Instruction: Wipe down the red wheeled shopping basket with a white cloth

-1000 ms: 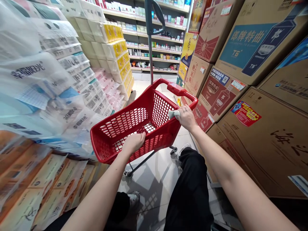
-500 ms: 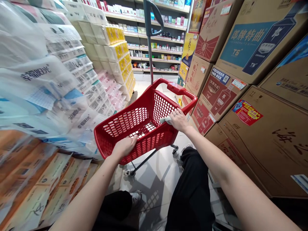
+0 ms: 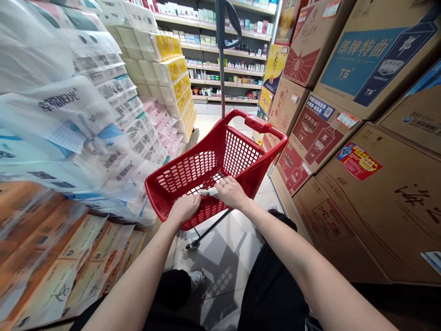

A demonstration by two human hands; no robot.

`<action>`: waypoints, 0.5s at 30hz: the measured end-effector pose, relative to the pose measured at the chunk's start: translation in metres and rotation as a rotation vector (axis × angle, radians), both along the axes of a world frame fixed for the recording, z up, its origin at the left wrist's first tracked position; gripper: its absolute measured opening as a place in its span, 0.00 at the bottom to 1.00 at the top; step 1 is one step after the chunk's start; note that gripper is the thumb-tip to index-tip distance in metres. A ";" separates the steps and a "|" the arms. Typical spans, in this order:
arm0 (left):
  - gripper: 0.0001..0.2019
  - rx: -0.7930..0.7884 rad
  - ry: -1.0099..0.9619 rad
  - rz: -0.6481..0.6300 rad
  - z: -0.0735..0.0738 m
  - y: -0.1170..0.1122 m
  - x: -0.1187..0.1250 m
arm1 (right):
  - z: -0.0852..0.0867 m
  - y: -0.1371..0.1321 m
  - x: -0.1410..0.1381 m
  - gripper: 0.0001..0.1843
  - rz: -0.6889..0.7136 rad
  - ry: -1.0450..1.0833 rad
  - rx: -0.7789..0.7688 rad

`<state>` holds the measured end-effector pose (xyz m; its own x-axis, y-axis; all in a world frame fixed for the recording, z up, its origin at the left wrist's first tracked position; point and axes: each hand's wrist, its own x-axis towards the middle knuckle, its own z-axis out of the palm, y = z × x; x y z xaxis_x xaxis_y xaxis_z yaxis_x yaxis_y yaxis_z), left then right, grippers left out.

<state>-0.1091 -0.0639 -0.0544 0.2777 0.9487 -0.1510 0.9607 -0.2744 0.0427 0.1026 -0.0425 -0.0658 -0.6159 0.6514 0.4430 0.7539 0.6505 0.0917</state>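
Observation:
A red plastic shopping cart basket (image 3: 186, 172) stands in a shop aisle in front of me, with a grey pull handle (image 3: 223, 55) rising behind it. My left hand (image 3: 186, 208) grips the basket's near rim, fingers curled over it. My right hand (image 3: 231, 192) presses a small white cloth (image 3: 208, 193) on the same near rim, right beside the left hand. The basket holds nothing that I can see.
Wrapped tissue packs (image 3: 69, 119) are stacked high on the left. Stacked cardboard boxes (image 3: 361, 151) line the right side. Shelves of small goods (image 3: 234, 50) cross the aisle's far end. Tiled floor (image 3: 220, 257) runs between, and my black trouser legs (image 3: 272, 285) show below.
My right hand has slid the white cloth along the rim from the basket's right side to the near edge beside my left hand. The basket has shifted slightly right.

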 end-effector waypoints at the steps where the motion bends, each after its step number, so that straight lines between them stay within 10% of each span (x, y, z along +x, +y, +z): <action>1: 0.21 -0.001 0.013 0.002 0.002 0.000 0.001 | 0.005 0.005 0.012 0.20 0.006 -0.028 0.006; 8: 0.20 0.001 0.042 -0.006 0.011 -0.003 0.009 | 0.031 0.037 0.093 0.16 -0.268 0.012 0.092; 15: 0.20 -0.004 0.069 0.000 0.011 -0.002 0.011 | 0.005 0.017 0.055 0.14 -0.288 0.226 0.092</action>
<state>-0.0983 -0.0661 -0.0439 0.2662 0.9482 -0.1736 0.9614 -0.2741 -0.0230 0.1581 -0.0255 -0.0611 -0.2936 0.7346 0.6117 0.9127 0.4057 -0.0492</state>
